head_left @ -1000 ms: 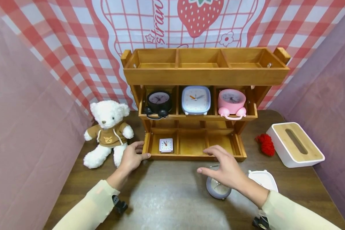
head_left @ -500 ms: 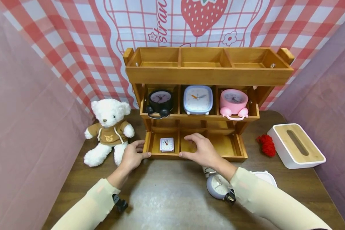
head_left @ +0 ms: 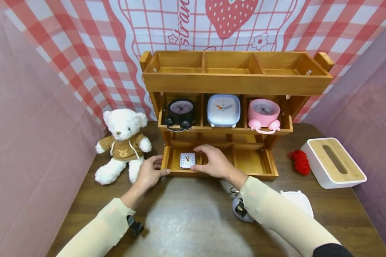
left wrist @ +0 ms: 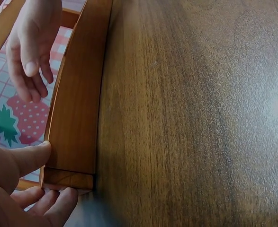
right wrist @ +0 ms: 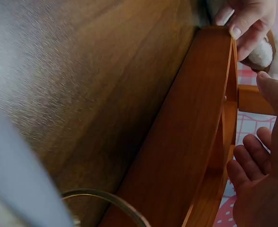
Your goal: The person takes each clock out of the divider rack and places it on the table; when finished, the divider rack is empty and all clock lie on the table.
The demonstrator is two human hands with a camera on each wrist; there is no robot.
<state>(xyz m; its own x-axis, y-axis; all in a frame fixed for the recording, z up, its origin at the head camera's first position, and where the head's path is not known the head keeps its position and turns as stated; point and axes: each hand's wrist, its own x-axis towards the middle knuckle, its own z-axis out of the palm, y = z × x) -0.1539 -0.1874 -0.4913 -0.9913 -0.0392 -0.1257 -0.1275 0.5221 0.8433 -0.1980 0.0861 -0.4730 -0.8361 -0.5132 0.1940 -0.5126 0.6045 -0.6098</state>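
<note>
My left hand (head_left: pixel 148 175) grips the left front corner of the bottom tier of a wooden rack (head_left: pixel 251 175). In the left wrist view its thumb lies along the tray edge and the fingers bend around the end. The right hand (head_left: pixel 213 162) hovers over the bottom tier with thumb and fingers spread, fingertips right by a small white square alarm clock (head_left: pixel 188 160) in the left compartment. Nothing sits between its fingers in the right wrist view, where the palm (right wrist: pixel 264 189) faces the rack. The small clock is hidden in both wrist views.
The middle tier holds a black clock (head_left: pixel 181 110), a blue-rimmed one (head_left: pixel 223 110) and a pink one (head_left: pixel 263 111). A grey round clock (head_left: pixel 243 218), partly covered, and a white clock (head_left: pixel 298 200) lie near the right sleeve. A teddy bear (head_left: pixel 122 142), red yarn (head_left: pixel 300 162) and tissue box (head_left: pixel 334 164) flank the rack.
My right hand has moved left from above the grey round clock to beside the small white clock. The left hand keeps its grip on the rack corner.
</note>
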